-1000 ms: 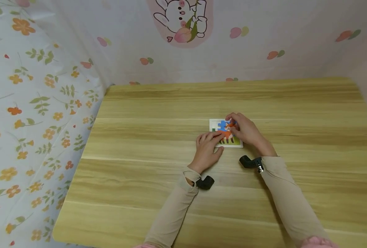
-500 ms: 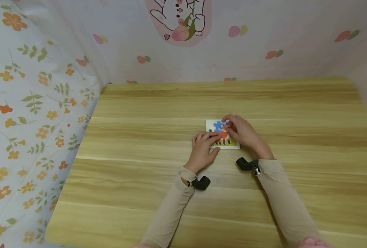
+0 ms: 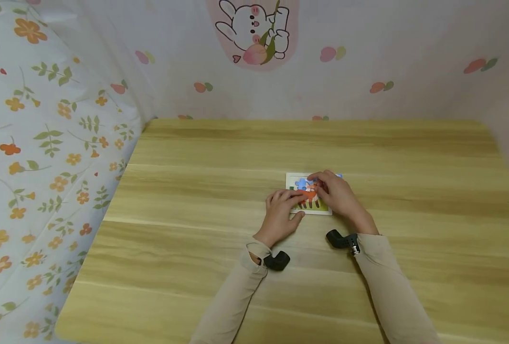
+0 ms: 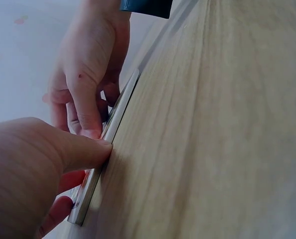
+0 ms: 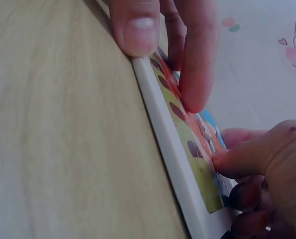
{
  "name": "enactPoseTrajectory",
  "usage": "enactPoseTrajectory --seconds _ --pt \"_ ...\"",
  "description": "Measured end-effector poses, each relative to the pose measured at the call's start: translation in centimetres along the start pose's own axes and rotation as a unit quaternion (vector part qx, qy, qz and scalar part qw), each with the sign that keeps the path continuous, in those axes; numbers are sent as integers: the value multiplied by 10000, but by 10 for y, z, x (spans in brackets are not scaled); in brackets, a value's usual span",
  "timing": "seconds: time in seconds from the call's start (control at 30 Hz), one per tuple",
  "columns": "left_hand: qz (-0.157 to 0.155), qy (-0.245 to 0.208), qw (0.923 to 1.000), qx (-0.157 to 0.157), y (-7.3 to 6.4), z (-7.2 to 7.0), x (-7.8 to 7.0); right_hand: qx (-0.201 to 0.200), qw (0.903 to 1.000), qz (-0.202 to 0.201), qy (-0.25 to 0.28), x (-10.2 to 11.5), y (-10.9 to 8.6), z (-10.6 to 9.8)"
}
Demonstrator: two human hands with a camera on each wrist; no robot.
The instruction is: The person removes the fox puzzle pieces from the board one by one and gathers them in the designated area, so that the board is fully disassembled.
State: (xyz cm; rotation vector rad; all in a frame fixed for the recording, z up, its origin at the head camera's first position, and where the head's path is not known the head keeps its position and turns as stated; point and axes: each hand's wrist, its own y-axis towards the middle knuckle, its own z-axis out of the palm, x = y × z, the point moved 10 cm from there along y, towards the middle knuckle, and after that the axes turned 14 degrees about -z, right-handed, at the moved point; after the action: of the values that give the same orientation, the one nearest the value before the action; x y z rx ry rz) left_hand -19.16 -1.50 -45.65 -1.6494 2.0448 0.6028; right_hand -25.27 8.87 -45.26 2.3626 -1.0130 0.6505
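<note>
A small jigsaw puzzle of an orange fox [image 3: 309,196] lies in a white frame [image 3: 294,176] on the wooden table. My left hand [image 3: 277,219] rests over the frame's left side, index finger extended across the fox. Its thumb [image 4: 90,149] presses against the frame's near edge. My right hand [image 3: 341,196] bends over the upper right part, thumb and fingers pinching a puzzle piece [image 3: 312,185] by the fox's head; the fingers partly hide it. A blue bit [image 3: 339,176] shows just beyond the right knuckles.
The wooden table [image 3: 194,258] stretches out around the puzzle. White printed cloth hangs behind it [image 3: 349,95] and, with flowers, along its left side [image 3: 61,157]. A black camera mount [image 3: 277,261] sits at the left wrist, another [image 3: 342,240] at the right.
The right hand's fingers have shifted slightly over the fox's head, and a blue bit now shows beyond its knuckles. The left hand keeps its place on the puzzle. The head view has shifted slightly.
</note>
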Motion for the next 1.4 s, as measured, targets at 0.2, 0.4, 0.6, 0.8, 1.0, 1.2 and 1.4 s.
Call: enactPoseTrajectory --seconds 0.2,0.4,0.6,0.8,1.0,1.2,1.4 --pt "25 -45 10000 1 -4 0 0 -51 10000 -10 -80 6 -2 2" --pt "1 -98 9999 -100 -3 -1 1 -228 9992 -232 -215 14 0 1" --pt "-40 -124 9998 -134 -1 -1 2 -159 9986 -420 -292 20 5 5" --pt "40 -191 9997 -163 0 -3 -3 -482 9978 -426 -188 24 6 -1" --pt "22 -107 9998 -138 -4 -6 0 -680 9970 -359 46 24 6 -3" --pt "-14 -151 9996 -257 -6 -12 6 -1117 9932 -319 83 14 1 -24" --pt "-27 -271 9996 -83 -5 -4 1 -1268 9914 309 126 -17 -29 -63"
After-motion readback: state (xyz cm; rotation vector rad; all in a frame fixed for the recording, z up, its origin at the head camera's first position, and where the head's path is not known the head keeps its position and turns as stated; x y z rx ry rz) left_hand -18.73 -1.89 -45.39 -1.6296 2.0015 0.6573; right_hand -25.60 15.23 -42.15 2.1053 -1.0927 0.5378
